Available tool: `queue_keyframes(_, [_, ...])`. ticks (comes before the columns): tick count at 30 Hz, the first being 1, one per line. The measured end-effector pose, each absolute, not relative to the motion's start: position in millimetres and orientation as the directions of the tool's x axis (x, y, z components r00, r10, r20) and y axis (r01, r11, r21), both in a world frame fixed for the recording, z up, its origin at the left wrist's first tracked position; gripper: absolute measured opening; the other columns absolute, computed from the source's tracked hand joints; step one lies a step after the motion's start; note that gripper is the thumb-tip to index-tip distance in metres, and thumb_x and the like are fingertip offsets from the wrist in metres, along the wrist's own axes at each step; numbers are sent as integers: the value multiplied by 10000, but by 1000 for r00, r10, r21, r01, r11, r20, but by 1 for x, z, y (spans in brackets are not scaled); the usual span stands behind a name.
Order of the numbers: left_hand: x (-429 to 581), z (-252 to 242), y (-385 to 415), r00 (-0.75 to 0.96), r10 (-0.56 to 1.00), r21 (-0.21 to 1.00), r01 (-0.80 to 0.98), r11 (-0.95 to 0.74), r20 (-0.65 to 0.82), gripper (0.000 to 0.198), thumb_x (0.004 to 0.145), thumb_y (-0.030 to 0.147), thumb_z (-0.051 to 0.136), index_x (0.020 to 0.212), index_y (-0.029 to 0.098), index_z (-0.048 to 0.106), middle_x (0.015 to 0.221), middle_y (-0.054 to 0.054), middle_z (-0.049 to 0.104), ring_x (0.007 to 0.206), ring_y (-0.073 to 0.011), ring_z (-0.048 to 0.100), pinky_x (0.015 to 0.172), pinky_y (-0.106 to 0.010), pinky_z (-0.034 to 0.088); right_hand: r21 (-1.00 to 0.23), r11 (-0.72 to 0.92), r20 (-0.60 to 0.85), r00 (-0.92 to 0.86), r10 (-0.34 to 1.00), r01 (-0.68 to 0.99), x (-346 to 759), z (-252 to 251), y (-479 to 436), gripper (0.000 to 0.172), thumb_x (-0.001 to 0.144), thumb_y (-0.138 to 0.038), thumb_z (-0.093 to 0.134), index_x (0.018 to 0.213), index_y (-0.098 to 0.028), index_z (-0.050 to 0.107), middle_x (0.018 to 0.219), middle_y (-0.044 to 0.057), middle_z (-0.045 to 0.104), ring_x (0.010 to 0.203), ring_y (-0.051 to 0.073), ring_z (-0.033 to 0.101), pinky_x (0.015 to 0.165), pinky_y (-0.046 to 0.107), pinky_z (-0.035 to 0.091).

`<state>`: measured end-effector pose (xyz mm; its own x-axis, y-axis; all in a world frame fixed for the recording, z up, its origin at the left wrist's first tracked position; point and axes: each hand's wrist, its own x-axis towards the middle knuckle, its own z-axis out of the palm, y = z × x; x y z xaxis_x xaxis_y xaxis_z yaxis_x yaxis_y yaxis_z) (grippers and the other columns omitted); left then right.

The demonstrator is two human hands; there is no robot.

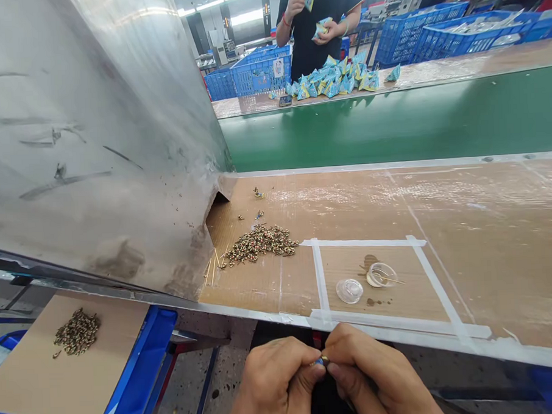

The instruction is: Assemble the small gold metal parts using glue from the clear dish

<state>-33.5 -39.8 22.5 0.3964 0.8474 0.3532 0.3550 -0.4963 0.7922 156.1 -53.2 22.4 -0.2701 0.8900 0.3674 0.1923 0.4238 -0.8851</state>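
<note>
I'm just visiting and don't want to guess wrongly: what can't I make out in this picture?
All in the head view:
- The small piece between the left hand and right hand: mostly covered by their fingers.
- Single bits in the speckled pile on the bench: too small and crowded to count.
- What the clear cup contains: too small to tell.
- The co-worker above the shoulders: cut off by the top edge.

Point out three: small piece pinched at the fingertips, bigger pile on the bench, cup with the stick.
Small piece [319,361]: head view, its blue part.
Bigger pile [262,243]: head view, its middle.
Cup [391,270]: head view, clear wall, right side.
</note>
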Motion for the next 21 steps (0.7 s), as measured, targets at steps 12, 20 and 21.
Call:
queue_keyframes(12, [-34,29,-41,483,793,699,416,-582,372,187,1019,143,513,864,212,591,662,29,617,560,-125,578,564,-274,382,-926,336,270,-319,909,174,158,10,-60,254,1094,-147,382,879,-256,463,770,-38,530,652,128,534,608,243,418])
queue_keyframes(20, [-35,31,-40,538,784,621,510,-595,310,200,929,61,505,810,200,586,629,18,603,548,-141,593,544,-299,367,-935,307,234,-342,910,177,157,6,-61,281,1115,-172,353,870,-248,468,764,-26,532,647,139,512,601,264,404])
queue_keyframes(21, [-35,33,-39,544,777,612,508,-606,317,207,923,56,499,798,198,584,621,17,604,536,-139,593,533,-299,368,-937,300,229,-336,914,178,157,4,-62,282,1120,-183,351,871,-248,466,767,-25,528,648,140,508,603,266,402])
